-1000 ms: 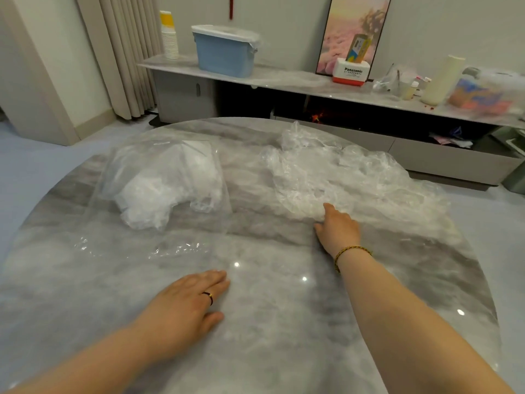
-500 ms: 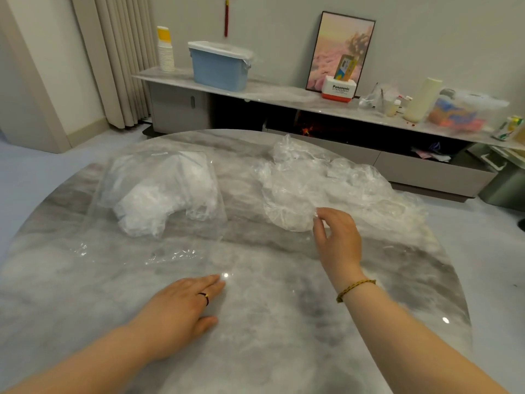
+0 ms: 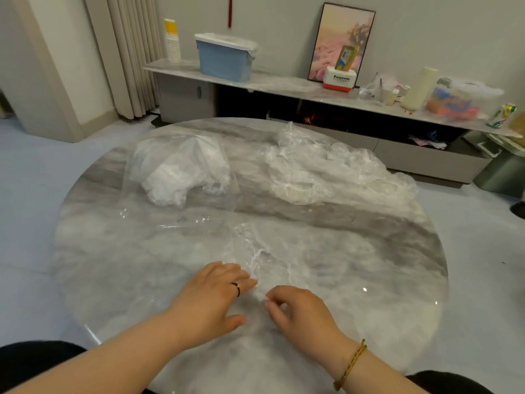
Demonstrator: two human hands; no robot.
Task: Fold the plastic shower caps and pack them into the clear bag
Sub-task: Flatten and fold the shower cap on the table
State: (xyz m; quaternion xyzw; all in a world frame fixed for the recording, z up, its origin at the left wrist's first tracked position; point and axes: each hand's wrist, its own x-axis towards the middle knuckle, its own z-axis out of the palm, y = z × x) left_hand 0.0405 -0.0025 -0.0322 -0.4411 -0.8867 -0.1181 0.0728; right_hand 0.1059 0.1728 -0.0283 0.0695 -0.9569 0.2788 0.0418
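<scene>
1. Look for the shower cap [image 3: 264,251] in play flat on the desk [image 3: 397,265], directly ahead of both hands and touching them at its near edge; hard to trace, being clear film over pale marble
2. Read its long axis as running away from the body, towards the gap between the clear bag [image 3: 147,206] at far left and the loose pile of caps [image 3: 326,172] at far right; far end seemingly near the bag's mouth
3. Count both hands about equally near: left hand [image 3: 210,297] on the cap's left side, right hand [image 3: 298,308] at its near end
4. Note the left hand flat, fingers straight, pressing film onto the desk, gripping nothing
5. Note the right hand curled, thumb and forefinger seemingly pinching the gathered hem beside the left fingertips
6. Judge the step as squaring the cap before a first fold; likely calls for bringing one side across that axis with the flat hand pinning the rest
7. Expect slippery, springy film, apt to slide or creep open unless held down
8. Reckon packing partly done: white folded caps [image 3: 176,177] already in the bag, many more in the pile
</scene>
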